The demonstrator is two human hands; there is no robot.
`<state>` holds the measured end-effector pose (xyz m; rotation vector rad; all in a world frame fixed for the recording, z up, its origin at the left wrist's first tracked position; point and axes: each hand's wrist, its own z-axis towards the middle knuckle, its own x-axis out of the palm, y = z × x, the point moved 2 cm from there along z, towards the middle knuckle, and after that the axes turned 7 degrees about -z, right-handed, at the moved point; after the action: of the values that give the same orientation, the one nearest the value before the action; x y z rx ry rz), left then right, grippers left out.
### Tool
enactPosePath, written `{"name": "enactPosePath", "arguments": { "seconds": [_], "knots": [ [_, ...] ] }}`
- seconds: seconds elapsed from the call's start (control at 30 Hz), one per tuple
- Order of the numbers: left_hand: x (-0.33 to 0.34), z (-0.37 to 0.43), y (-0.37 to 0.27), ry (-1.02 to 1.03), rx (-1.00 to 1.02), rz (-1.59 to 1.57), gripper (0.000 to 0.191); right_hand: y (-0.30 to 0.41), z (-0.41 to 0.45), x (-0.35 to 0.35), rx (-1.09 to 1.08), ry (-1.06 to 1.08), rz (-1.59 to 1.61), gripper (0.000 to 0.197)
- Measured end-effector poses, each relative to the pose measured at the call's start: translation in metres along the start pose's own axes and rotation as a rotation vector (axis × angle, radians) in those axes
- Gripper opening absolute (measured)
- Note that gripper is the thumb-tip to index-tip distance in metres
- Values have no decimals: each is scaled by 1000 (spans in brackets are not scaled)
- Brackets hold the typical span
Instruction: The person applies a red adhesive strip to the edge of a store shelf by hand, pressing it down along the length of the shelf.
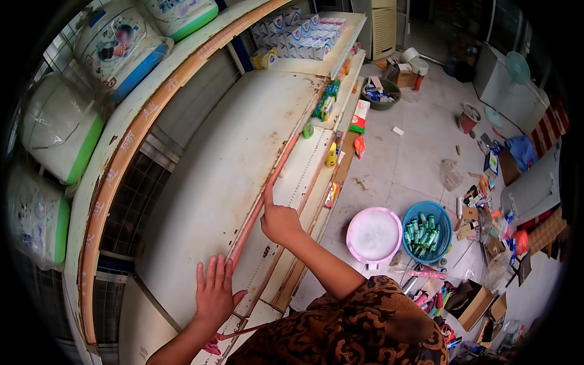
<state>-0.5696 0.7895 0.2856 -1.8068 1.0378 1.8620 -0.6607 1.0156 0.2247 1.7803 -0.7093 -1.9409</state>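
Note:
My left hand (216,289) lies flat on the front edge of a white metal shelf (200,182), fingers extended and thumb apart. A pinkish-red strip (246,223) runs along that edge and passes by my left fingertips. Farther along, my right hand (284,223) has its index finger stretched out, its tip on the strip. The other right fingers are curled, and the palm side is hidden. The shelf surface is stained and rusty at its edge. Near my left wrist hangs a crumpled pink piece (212,346), with a narrow reddish band (239,331) beside it.
Lower shelves hold a yellow bottle (331,155) and green packages (326,100); boxed goods (301,36) stand at the far end. On the floor are a pink basin (374,235) of sudsy water, a blue basket (426,255) of green items, and scattered boxes (470,303). Wrapped containers (59,127) line the upper shelf.

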Motion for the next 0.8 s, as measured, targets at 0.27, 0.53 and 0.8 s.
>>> {"name": "enactPosePath", "arguments": {
  "seconds": [0.27, 0.53, 0.8],
  "knots": [
    [5, 15, -9, -25, -23, 49, 91, -8, 21, 3, 112, 1, 98, 91],
    [1, 14, -1, -88, 5, 70, 91, -21, 29, -2, 173, 12, 254, 86],
    [0, 17, -1, -78, -20, 36, 91, -16, -9, -2, 22, 7, 243, 73]
  ]
}}
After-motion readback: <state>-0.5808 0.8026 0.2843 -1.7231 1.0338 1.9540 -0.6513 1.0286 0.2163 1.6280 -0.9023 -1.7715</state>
